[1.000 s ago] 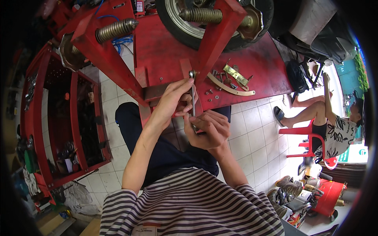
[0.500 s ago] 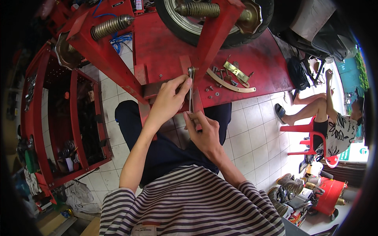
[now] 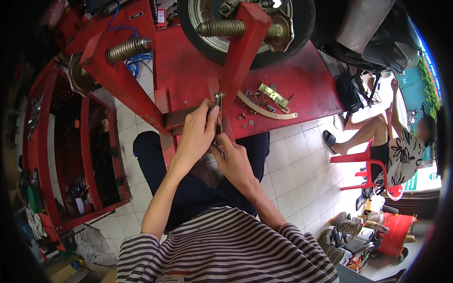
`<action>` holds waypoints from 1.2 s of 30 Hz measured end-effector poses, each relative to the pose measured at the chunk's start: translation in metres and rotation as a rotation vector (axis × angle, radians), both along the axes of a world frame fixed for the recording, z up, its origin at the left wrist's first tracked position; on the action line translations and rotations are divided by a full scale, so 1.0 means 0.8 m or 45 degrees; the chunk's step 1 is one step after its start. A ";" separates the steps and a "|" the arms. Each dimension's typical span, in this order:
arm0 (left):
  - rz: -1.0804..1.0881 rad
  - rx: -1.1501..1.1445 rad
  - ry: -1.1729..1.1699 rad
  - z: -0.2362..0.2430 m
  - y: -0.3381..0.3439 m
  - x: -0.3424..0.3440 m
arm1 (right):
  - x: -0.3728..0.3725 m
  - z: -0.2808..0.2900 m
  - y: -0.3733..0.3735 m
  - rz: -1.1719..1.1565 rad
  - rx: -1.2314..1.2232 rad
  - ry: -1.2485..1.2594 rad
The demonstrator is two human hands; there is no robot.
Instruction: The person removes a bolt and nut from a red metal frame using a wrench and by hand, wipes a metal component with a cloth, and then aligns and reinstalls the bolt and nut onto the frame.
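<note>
A slim silver wrench [image 3: 220,114] runs upright between my hands, its far end at a bolt [image 3: 217,95] low on the red post [image 3: 242,56]. My left hand [image 3: 192,134] is closed near the wrench's far end, thumb and forefinger just under the bolt. Lower down, my right hand [image 3: 236,162] has its fingers curled round the wrench's near end, which they partly hide. To the right on the red table [image 3: 302,80] lie a brass-coloured bracket [image 3: 275,95], a curved tan strip [image 3: 269,112] and several loose bolts and nuts [image 3: 244,116].
A wheel with a tyre [image 3: 302,33] lies at the back of the table. A second red post [image 3: 123,78] with a threaded screw [image 3: 130,49] leans at left. Red shelving [image 3: 89,155] stands further left. At right, a person sits on a red chair [image 3: 351,159].
My view has shifted, so the stand and table sit slightly further left and lower. My right hand has come nearer my left, its fingers more tightly curled round the wrench.
</note>
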State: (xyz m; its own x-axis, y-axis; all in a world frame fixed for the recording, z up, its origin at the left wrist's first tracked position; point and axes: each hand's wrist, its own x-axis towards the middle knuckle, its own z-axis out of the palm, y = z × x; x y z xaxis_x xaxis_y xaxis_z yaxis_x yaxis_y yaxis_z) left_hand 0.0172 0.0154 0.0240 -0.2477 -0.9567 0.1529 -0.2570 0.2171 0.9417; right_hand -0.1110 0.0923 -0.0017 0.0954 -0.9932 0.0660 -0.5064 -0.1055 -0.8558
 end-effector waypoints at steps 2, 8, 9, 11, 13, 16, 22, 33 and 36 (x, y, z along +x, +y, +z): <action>-0.022 0.077 0.146 -0.001 0.001 0.000 | -0.001 -0.001 0.004 -0.023 -0.063 -0.048; -0.088 0.194 0.361 -0.001 0.005 -0.004 | -0.004 -0.009 0.012 -0.066 -0.240 -0.087; -0.081 0.196 0.358 -0.004 0.004 -0.004 | -0.004 -0.008 0.011 -0.050 -0.250 -0.089; -0.068 0.198 0.351 -0.007 0.002 -0.002 | -0.003 -0.007 0.011 -0.016 -0.273 -0.068; -0.058 0.202 0.365 -0.007 0.003 -0.003 | -0.003 -0.004 0.011 0.016 -0.298 -0.020; -0.063 0.187 0.370 -0.013 0.002 -0.002 | -0.003 -0.015 0.012 0.026 -0.343 0.069; -0.054 0.225 0.345 -0.007 0.003 0.000 | -0.006 -0.015 0.012 0.109 -0.373 0.147; -0.085 0.289 0.373 0.005 -0.001 0.011 | 0.000 -0.010 0.005 0.049 -0.314 0.206; -0.140 0.341 0.496 0.007 0.002 0.012 | -0.005 -0.008 0.009 0.085 -0.394 0.165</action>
State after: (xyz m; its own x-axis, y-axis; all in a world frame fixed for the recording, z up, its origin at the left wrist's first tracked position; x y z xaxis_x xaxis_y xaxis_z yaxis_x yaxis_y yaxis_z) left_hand 0.0267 0.0172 0.0295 -0.3226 -0.9465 0.0065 0.1371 -0.0399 0.9898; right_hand -0.1150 0.0993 -0.0085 0.1867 -0.9194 0.3461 -0.5919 -0.3865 -0.7073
